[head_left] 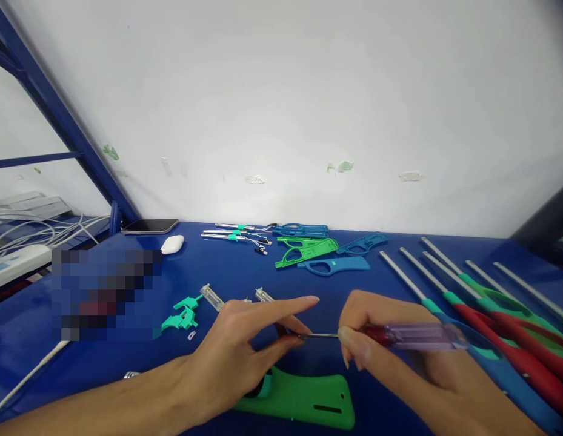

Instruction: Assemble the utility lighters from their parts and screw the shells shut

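My right hand (381, 351) is closed round a screwdriver (408, 336) with a clear purple and red handle; its thin metal shaft points left. My left hand (245, 351) pinches the tip of that shaft with thumb and middle finger, index finger stretched out above. What sits at the tip is too small to make out. Under my left hand lies a green plastic lighter shell (303, 402) on the blue table (245, 272).
Assembled long lighters (499, 327) with metal tubes lie at the right. Blue and green shell halves (322, 248) and wired tube parts (238, 233) lie at the back. Teal trigger pieces (183, 315), clear small parts (213, 297), a white earbud case (173, 244) and a phone (150, 226) are at the left.
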Motion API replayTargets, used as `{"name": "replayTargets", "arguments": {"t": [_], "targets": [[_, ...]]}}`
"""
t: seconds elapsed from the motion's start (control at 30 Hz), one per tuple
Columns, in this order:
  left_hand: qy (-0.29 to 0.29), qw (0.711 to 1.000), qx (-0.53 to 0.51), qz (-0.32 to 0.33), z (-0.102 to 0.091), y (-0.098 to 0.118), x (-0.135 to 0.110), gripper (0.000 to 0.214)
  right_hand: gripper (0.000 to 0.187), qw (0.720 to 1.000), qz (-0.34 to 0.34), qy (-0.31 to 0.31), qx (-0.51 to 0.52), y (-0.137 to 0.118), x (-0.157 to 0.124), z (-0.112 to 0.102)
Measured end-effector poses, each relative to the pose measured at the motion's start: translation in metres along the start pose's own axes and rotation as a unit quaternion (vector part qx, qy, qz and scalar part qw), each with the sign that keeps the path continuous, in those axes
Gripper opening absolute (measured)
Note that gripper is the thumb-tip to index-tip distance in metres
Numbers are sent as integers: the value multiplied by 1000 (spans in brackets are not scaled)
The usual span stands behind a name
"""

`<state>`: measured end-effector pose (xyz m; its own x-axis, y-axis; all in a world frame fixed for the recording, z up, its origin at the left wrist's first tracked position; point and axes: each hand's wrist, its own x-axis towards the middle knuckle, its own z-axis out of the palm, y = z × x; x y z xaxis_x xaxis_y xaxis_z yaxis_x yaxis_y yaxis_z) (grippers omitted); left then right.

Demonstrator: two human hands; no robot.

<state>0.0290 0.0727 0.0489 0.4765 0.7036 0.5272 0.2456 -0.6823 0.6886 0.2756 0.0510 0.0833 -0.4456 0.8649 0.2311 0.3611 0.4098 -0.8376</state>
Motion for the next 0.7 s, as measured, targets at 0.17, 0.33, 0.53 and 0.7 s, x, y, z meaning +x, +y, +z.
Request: {"name": "replayTargets", "arguments": {"t": [0.17,0.33,0.53,0.7], "targets": [[-4,1000,-3,6,1,-1,-1,74,28,999,-13,21,-23,-4,-1,1],[-4,1000,1,9,1,-1,-2,73,25,997,-26,35,-58,-6,-2,1],[-3,1000,9,14,1,0,0,72,27,997,-30,44,-48,-7,-2,2],[1,1000,3,27,2,0,0,72,31,998,-26,40,-33,-7,-3,1]]}}
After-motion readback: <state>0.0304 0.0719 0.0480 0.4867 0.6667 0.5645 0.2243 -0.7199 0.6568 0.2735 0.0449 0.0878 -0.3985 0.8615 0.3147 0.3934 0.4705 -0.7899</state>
